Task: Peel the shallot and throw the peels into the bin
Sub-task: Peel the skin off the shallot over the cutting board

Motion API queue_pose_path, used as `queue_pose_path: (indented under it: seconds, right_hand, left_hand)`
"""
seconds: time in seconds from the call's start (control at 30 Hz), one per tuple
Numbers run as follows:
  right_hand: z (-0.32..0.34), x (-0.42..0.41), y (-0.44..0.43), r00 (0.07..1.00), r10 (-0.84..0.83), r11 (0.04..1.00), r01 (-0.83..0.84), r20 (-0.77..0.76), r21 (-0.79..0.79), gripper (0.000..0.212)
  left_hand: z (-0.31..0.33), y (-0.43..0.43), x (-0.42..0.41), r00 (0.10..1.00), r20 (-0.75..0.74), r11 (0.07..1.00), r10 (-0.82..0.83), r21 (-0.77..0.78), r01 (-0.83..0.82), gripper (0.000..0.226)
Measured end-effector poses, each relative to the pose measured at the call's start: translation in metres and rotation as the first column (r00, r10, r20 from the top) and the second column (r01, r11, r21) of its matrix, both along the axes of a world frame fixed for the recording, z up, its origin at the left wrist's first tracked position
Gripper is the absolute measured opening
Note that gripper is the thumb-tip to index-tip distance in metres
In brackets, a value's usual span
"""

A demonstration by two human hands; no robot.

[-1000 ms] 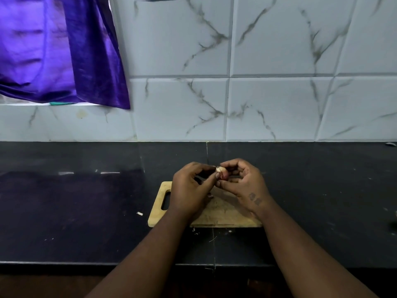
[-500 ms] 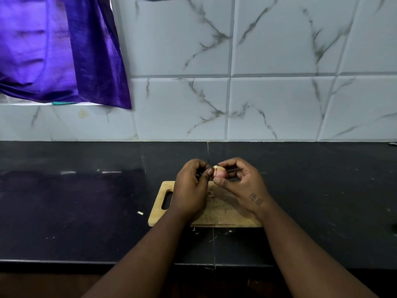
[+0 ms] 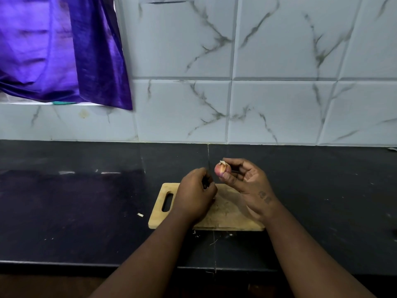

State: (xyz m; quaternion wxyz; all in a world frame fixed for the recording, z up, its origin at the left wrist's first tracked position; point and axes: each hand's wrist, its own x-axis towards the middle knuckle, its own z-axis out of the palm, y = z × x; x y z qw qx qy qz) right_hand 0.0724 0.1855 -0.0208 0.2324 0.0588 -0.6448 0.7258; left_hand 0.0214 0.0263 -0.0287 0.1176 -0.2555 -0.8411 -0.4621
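Observation:
A small pink shallot [image 3: 222,169] with a dry tuft at its top is pinched between the thumb and fingers of my right hand [image 3: 247,181], held just above the far edge of the wooden cutting board [image 3: 225,214]. My left hand [image 3: 196,195] hovers over the board a short way left of the shallot, fingers curled shut; whether a bit of peel is inside them is hidden. No bin is in view.
The board lies on a black stone counter [image 3: 86,211] backed by a white marble-tile wall [image 3: 279,104]. A purple cloth [image 3: 60,48] hangs at the upper left. Small peel scraps [image 3: 140,215] lie on the counter left of and in front of the board.
My left hand has pulled away from the shallot, down and to the left. My right hand has tilted the shallot so more of its pink skin shows.

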Motion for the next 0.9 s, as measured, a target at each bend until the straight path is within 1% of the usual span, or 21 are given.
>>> queue_pose_path:
  seconds: [0.1,0.17,0.23,0.3,0.43,0.57,0.77,0.9]
  right_hand:
    - [-0.0018,0.0,-0.0005,1.0,0.002,0.999,-0.003,0.021,0.038,0.042]
    - [-0.0028,-0.0002,-0.0001,0.999,0.006,0.999,-0.007,0.031,0.043,0.042]
    - [-0.0045,-0.0015,0.001,0.999,0.021,0.997,-0.023,0.032,0.072,0.042]
    - [-0.0055,-0.0025,0.0016,0.999,0.028,0.993,-0.032,0.031,0.113,0.042]
    - [-0.0044,-0.0017,0.0017,1.0,0.022,0.986,-0.024,0.017,0.165,0.042]
    - [-0.0036,0.0,0.0014,1.0,0.013,0.984,-0.015,0.013,0.176,0.042]
    - [-0.0019,0.0023,-0.0018,1.0,-0.021,0.979,0.02,0.001,0.201,0.04]
    - [-0.0016,0.0024,-0.0035,0.999,-0.034,0.973,0.037,-0.021,0.228,0.04]
  left_hand:
    - [0.0014,-0.0012,0.0041,1.0,-0.011,1.0,0.001,0.026,-0.001,0.013]
    - [0.0013,-0.0023,0.0038,1.0,-0.009,0.992,0.009,0.123,-0.008,0.016]
    - [0.0036,-0.0033,0.0055,1.0,-0.009,0.97,0.002,0.244,0.0,0.008]
    - [0.0062,-0.0045,0.0088,0.999,-0.023,0.947,-0.033,0.32,0.038,0.004]
    - [0.0059,-0.0072,0.0082,0.997,-0.037,0.933,-0.061,0.353,0.07,0.005]
    - [0.0032,-0.0089,0.0015,0.999,-0.003,0.925,-0.04,0.377,0.038,0.005]
    - [0.0037,-0.0074,0.0052,1.0,-0.01,0.932,0.005,0.363,-0.002,0.006]
    - [0.0038,-0.0071,0.0055,1.0,-0.001,0.932,0.02,0.362,-0.018,0.011]
